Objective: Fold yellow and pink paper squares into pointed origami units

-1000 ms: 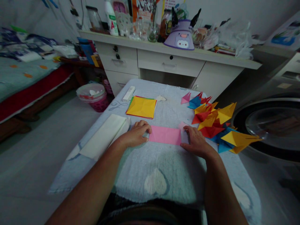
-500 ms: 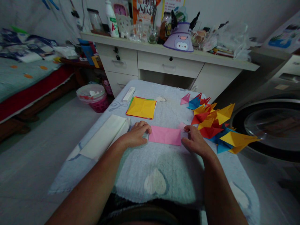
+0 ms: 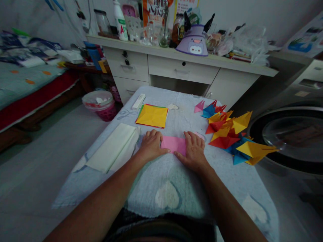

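A pink sheet of origami paper (image 3: 173, 144), folded to a flat rectangle, lies on the cloth-covered table between my hands. At its left end rests my left hand (image 3: 152, 144), the thumb stretched along the near edge and apart from the curved fingers. My right hand (image 3: 193, 149) lies over the right end with fingers extended and the thumb on the near edge, hiding that part of the paper. Beyond them is a stack of square paper (image 3: 152, 116), yellow on top. Several folded paper cranes (image 3: 227, 129) in yellow, red, blue and pink cluster to the right.
A pale folded sheet (image 3: 112, 146) lies left of my left forearm. A small white box (image 3: 138, 101) sits near the table's far left corner. Past the table stands a white desk (image 3: 183, 69) with jars and bags on it. A washing machine (image 3: 290, 134) is at the right.
My right hand has moved left, from beside the pink paper's right end onto it, and its fingers have flattened. My left thumb has shifted right along the near edge.
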{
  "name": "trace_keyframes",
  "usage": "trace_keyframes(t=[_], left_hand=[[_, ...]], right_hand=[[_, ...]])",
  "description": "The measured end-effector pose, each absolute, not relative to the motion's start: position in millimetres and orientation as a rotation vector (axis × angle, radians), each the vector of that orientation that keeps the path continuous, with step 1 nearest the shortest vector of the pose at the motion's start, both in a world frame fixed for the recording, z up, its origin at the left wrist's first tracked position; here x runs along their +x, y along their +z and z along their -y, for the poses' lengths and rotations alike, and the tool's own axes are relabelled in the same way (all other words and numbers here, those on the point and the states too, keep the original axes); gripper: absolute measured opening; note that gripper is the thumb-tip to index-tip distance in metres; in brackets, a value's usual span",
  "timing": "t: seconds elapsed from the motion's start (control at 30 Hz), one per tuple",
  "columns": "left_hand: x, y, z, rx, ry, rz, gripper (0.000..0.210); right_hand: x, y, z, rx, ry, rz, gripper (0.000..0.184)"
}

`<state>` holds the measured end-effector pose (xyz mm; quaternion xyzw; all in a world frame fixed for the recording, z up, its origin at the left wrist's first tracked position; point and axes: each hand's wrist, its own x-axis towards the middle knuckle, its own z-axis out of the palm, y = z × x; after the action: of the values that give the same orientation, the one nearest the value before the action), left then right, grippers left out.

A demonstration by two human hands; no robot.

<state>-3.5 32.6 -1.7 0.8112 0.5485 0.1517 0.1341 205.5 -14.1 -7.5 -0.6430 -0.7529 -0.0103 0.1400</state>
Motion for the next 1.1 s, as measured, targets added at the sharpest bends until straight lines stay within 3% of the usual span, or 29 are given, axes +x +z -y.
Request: trace_keyframes(t=[0.3,0.6,1.1], left_hand=[[-6.0,-4.3,-34.8,2.315,0.439,-1.565,0.069],[-8.0,-3.2,-35.5,2.313,0.399,-1.534,0.065],[-7.6,-2.8,-30.2,2.326,0.533,-1.486,0.061]], right_hand=[[231.9,-4.9,11.5,-2.003,0.223,2.133,0.094],[252.6,3.3,12.2,-2.003,0.459,2.145,0.094],[255.0,-2.2,1.8,-1.685,0.301,1.935,0.032]])
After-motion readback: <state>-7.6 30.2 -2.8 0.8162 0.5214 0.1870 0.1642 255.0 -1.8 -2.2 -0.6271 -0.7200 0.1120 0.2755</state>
